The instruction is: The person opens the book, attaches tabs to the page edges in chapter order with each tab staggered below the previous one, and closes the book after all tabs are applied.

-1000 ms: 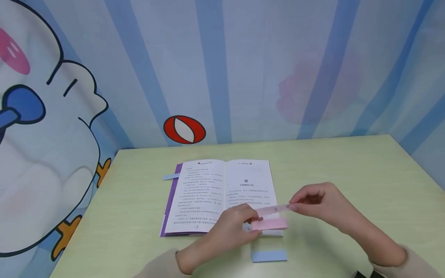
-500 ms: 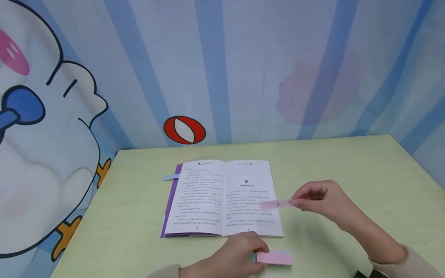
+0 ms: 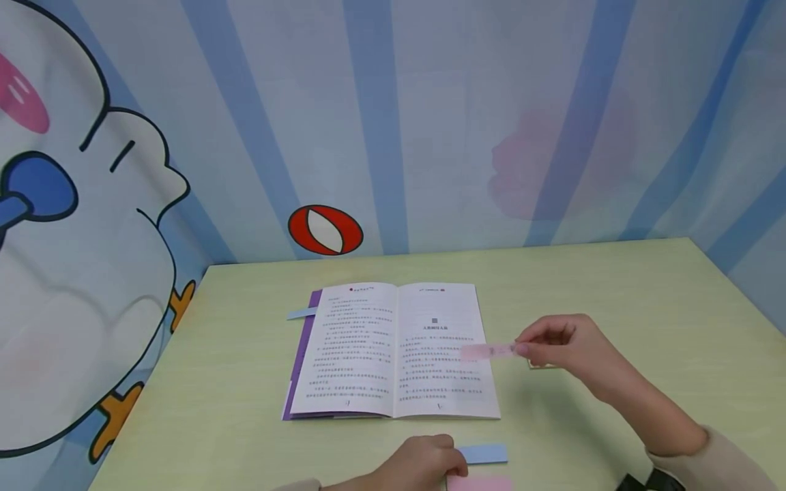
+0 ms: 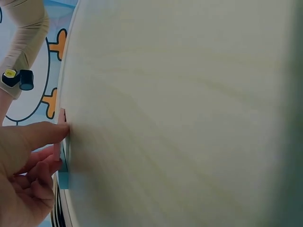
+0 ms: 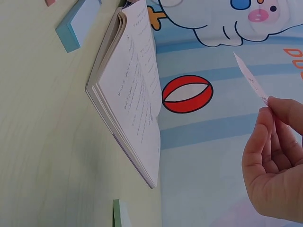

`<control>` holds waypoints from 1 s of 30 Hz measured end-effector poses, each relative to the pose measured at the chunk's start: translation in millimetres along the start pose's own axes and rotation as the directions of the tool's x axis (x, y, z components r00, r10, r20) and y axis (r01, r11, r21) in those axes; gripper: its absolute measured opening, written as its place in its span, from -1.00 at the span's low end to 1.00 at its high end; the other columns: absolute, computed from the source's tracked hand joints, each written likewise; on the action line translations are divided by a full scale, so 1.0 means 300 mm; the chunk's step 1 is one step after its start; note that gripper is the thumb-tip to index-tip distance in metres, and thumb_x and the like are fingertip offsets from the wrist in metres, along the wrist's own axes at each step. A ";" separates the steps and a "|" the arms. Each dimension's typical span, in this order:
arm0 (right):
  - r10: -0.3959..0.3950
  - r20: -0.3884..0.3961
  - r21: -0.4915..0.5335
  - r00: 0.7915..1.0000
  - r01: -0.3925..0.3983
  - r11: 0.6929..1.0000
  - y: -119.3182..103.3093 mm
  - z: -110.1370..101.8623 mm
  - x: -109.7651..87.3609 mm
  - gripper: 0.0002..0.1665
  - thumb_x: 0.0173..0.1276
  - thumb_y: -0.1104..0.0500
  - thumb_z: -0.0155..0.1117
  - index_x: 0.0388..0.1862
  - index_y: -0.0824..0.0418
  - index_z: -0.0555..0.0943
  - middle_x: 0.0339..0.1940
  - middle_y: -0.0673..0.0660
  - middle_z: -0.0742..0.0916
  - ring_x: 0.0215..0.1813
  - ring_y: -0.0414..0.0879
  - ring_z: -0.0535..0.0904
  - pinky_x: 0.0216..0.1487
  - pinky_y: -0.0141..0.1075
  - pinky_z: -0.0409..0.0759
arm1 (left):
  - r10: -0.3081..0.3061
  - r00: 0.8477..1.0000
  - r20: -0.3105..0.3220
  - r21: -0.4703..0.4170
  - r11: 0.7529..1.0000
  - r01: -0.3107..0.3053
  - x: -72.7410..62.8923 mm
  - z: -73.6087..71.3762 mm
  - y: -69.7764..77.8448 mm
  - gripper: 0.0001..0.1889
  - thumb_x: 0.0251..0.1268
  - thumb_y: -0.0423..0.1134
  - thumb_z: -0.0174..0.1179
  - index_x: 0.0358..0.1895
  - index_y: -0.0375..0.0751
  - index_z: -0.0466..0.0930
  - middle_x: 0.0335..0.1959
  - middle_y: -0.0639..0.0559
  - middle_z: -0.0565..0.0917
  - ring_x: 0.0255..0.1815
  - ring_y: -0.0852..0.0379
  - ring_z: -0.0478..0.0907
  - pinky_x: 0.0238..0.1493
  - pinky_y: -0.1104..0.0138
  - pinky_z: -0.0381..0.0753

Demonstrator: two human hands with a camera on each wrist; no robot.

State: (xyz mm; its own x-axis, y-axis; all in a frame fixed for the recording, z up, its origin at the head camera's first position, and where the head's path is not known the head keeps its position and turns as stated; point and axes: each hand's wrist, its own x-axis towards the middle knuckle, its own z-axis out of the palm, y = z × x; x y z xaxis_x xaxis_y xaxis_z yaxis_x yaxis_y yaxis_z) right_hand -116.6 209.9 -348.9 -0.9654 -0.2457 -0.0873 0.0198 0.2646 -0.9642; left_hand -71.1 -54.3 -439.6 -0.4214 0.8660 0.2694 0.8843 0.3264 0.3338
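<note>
My right hand (image 3: 571, 351) pinches one end of a thin pink sticky-note strip (image 3: 482, 352) between thumb and forefinger. The strip's free end points left over the right page of an open book (image 3: 439, 310); the right wrist view shows the strip (image 5: 251, 79) raised off the page. Down at the near side of the table, my left hand (image 3: 424, 464) holds a pink sticky-note pad (image 3: 480, 484), thumb on one face in the left wrist view. Just beyond that pad lies a blue sticky-note pad (image 3: 485, 454).
A light blue tab (image 3: 302, 313) sticks out from the book's left edge. Partly hidden behind the right hand, a green-edged pad (image 5: 116, 213) lies right of the book. A patterned curtain (image 3: 442, 136) stands behind the table (image 3: 614, 286).
My left hand has drawn back toward the near edge with the pink pad, past the blue pad. The right hand has risen slightly with the strip, exposing the pad behind it.
</note>
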 end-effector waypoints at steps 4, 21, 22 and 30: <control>0.003 -0.008 -0.001 1.000 -0.003 1.000 0.006 -0.002 0.008 -0.82 0.18 0.17 0.36 -0.30 0.28 0.68 -0.49 0.02 0.69 -0.45 -0.09 0.57 -0.28 -0.14 0.62 | -0.031 0.999 0.017 0.016 0.999 0.031 -0.005 -0.002 0.007 -0.91 -0.05 -0.22 0.31 -0.42 -0.11 0.68 -0.57 0.20 0.49 -0.57 0.46 0.30 -0.49 0.74 0.24; 0.047 -0.048 -0.024 0.998 -0.048 0.999 0.034 -0.022 0.043 -0.72 0.19 0.17 0.35 -0.23 0.38 0.65 -0.48 0.04 0.68 -0.44 -0.05 0.55 -0.38 -0.20 0.56 | -0.109 0.989 0.099 -0.076 0.990 0.117 0.003 -0.042 0.010 -0.91 0.00 -0.22 0.33 -0.41 -0.11 0.65 -0.58 0.24 0.47 -0.53 0.52 0.29 -0.44 0.76 0.19; 0.051 -0.049 -0.029 0.998 -0.052 0.998 0.034 -0.023 0.046 -0.71 0.20 0.15 0.35 -0.23 0.38 0.65 -0.47 0.04 0.68 -0.43 -0.04 0.55 -0.38 -0.19 0.56 | -0.110 0.990 0.087 -0.084 0.990 0.117 0.006 -0.051 0.008 -0.89 0.02 -0.17 0.34 -0.42 -0.09 0.64 -0.58 0.25 0.46 -0.52 0.52 0.28 -0.44 0.76 0.19; 0.061 -0.035 -0.060 0.997 -0.063 0.996 0.056 -0.042 0.082 -0.62 0.22 0.11 0.33 -0.16 0.42 0.62 -0.38 0.12 0.68 -0.33 0.03 0.59 -0.21 -0.12 0.60 | -0.266 0.964 -0.017 -0.058 0.963 0.264 0.076 -0.163 -0.034 -0.92 0.17 -0.13 0.27 -0.40 0.00 0.66 -0.47 0.31 0.59 -0.41 0.47 0.46 -0.36 0.66 0.34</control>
State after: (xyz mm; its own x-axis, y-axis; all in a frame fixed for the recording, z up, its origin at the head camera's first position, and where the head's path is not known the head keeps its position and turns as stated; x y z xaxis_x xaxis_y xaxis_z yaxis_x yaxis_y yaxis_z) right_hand -143.4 220.0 -364.0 -0.9709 -0.1961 -0.1374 0.0653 0.3353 -0.9399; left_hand -99.4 -56.2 -392.7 -0.6444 0.7418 0.1859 0.7282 0.5210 0.4454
